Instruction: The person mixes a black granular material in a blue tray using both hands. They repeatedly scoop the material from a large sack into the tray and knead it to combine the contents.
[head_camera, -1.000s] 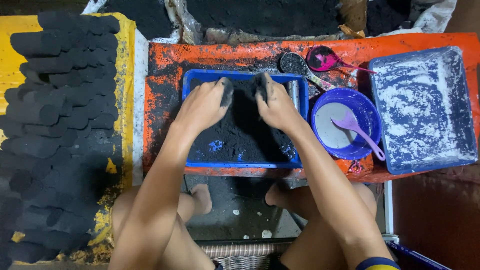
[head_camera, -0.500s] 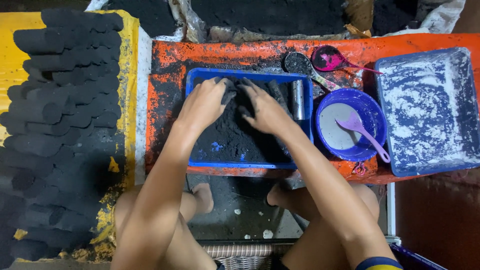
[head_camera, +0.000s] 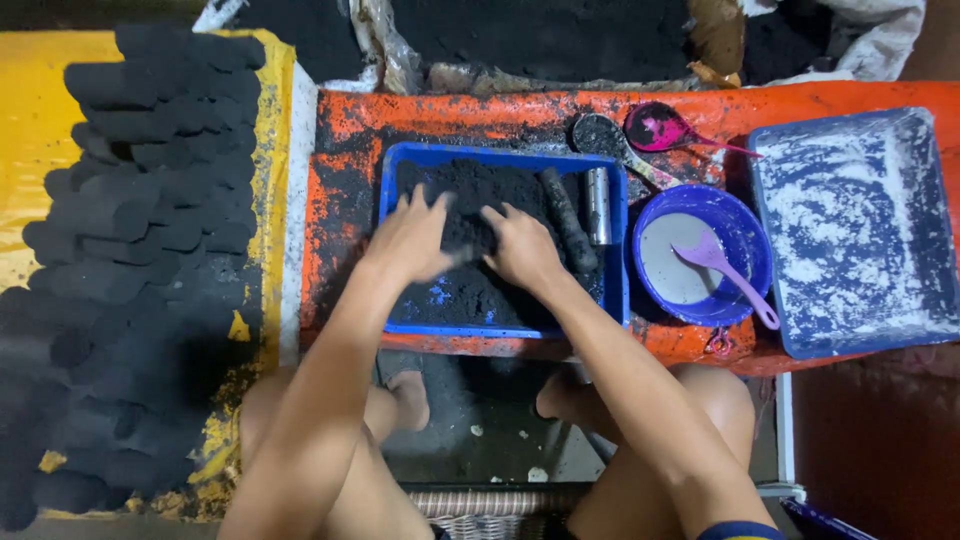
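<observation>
A blue rectangular tray (head_camera: 503, 157) full of black powder (head_camera: 470, 290) sits on an orange table (head_camera: 345, 130). My left hand (head_camera: 410, 240) lies flat on the powder in the middle of the tray, fingers spread. My right hand (head_camera: 522, 248) presses the powder just beside it, fingers apart. Both hands are smeared black. A black cylinder (head_camera: 566, 218) and a metal tube (head_camera: 598, 205) lie in the tray's right part, close to my right hand.
A blue bowl (head_camera: 745, 245) of pale liquid holds a purple spoon (head_camera: 725, 270). A white-dusted blue tray (head_camera: 855, 230) is at the far right. Two spoons (head_camera: 610, 140) lie behind. Many black cylinders (head_camera: 130, 250) are stacked on a yellow surface (head_camera: 30, 150) at left.
Both hands have slid back from the far end of the tray toward its middle and flattened onto the powder.
</observation>
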